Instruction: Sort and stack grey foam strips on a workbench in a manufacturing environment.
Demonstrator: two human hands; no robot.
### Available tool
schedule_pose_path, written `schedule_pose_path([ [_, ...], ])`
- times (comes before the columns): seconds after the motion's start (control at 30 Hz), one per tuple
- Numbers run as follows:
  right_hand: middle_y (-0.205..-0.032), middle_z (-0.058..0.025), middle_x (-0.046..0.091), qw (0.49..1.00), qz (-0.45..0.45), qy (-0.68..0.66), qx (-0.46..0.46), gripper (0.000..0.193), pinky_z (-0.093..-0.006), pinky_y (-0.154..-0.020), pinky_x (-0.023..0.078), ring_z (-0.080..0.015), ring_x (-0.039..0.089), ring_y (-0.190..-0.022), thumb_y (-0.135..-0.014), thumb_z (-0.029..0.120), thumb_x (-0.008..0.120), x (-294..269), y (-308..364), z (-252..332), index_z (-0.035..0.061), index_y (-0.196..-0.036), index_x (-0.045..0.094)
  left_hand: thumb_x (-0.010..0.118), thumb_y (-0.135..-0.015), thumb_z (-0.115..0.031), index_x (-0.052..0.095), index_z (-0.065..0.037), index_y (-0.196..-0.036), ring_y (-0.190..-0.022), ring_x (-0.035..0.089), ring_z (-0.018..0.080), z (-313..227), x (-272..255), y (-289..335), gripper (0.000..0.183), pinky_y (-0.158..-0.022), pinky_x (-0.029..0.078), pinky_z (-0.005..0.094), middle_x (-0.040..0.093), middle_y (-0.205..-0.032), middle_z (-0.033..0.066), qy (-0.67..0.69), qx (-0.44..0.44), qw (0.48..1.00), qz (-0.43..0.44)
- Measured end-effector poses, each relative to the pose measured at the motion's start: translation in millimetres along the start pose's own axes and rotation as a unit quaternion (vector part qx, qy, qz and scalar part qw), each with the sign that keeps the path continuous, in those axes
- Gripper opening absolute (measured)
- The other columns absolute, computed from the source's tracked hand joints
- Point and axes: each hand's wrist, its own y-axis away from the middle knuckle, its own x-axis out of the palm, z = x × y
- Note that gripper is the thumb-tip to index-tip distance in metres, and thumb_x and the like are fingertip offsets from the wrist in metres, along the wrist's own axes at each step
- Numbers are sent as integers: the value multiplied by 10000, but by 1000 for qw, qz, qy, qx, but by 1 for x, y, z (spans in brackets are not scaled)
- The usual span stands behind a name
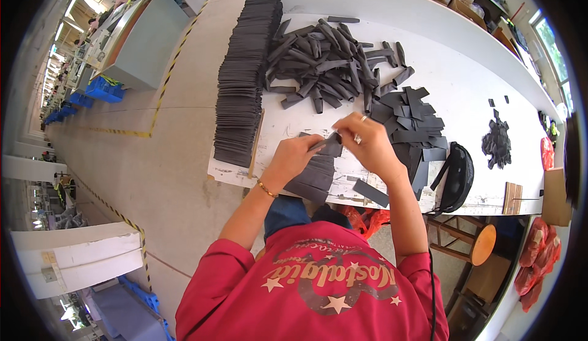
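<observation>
A dark grey fabric-like piece [331, 142] is held up between my two hands over the white table. My left hand [295, 156] pinches its left end, fingers closed. At its right end, my right hand [366, 138] is closed with thumb and fingertips together; the exact grip is partly hidden. Just beneath and nearer to me lie overlapping flat dark grey pieces [313, 179]. One separate grey strip [370, 192] rests at the table's front edge, right of them. Beyond my hands is a heap of dark grey folded or rolled pieces [324, 62].
A tall, tightly packed row of dark pieces [246, 78] lines the table's left side. Flat strips [410, 120] are piled to the right, beside a black mesh bag-like item [456, 177]. Farther right are small dark scraps [496, 144]. A wooden stool [484, 244] stands below the table's right side.
</observation>
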Motion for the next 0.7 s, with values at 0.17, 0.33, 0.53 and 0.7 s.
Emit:
schedule_pose_path([
  [0.17, -811, -75, 615, 954, -239, -152, 103, 207, -264, -631, 480, -135, 584, -675, -812, 3, 673, -9, -3, -4, 30, -1014, 640, 583, -928, -315, 645, -43, -979, -746, 682, 261, -2, 3, 1, 283, -683, 510, 325, 697, -800, 119, 183, -175, 966, 53],
  [0.33, -919, -62, 627, 992, -102, -40, 59, 179, -273, -704, 485, -137, 604, -768, -835, -4, 649, 8, -2, -4, 3, -1013, 639, 538, -964, -374, 646, -8, -1019, -745, 695, 194, -6, 11, -4, 385, -691, 514, 295, 712, -790, 113, 235, -161, 955, 78],
  [0.53, -902, -78, 580, 984, -139, -70, 85, 330, -289, -676, 487, -179, 592, -764, -776, 87, 754, 38, 28, -10, 12, -997, 522, 524, -982, -328, 627, 25, -1023, -755, 670, 166, -15, 13, -6, 370, -715, 522, 280, 700, -827, 128, 555, -238, 793, -81],
  [0.7, -1094, -145, 489, 995, -63, 39, 70, 592, -394, -657, 505, -298, 564, -794, -625, 166, 866, 72, 45, 9, 46, -1027, 449, 543, -972, -315, 587, 31, -1058, -797, 677, 228, -10, 22, -5, 359, -728, 528, 318, 685, -853, 172, 612, -263, 735, -122],
])
